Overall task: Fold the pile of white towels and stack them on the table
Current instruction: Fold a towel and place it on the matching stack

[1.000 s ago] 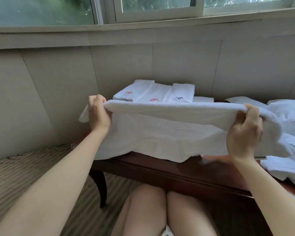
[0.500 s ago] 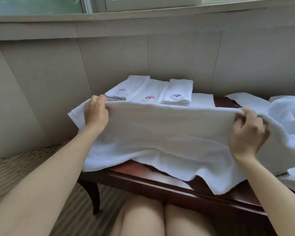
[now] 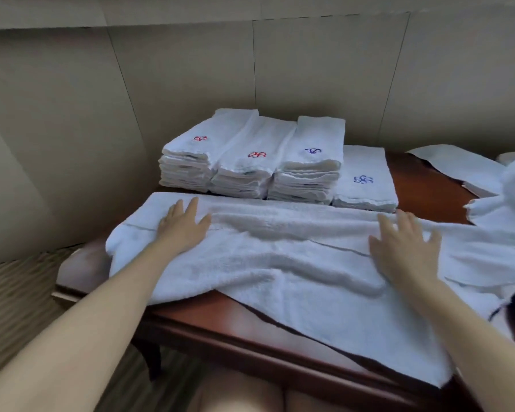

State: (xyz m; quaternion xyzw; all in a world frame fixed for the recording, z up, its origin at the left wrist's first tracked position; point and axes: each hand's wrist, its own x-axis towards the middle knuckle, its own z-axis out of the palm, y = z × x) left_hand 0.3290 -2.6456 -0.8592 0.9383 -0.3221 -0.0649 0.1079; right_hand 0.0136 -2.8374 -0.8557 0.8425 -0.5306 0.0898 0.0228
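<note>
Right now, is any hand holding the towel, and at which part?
Nothing is held. The left hand and the right hand lie flat with straight fingers on the spread towel, near its folded far edge.

Four stacks of folded towels [image 3: 275,162] sit side by side just beyond the two hands: two with red marks, two with blue. One spread towel [image 3: 280,263] lies under both palms. One table [image 3: 428,185] holds everything.

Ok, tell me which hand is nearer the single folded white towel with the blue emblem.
Right. The right hand lies just in front of that towel; the left hand rests farther left.
</note>
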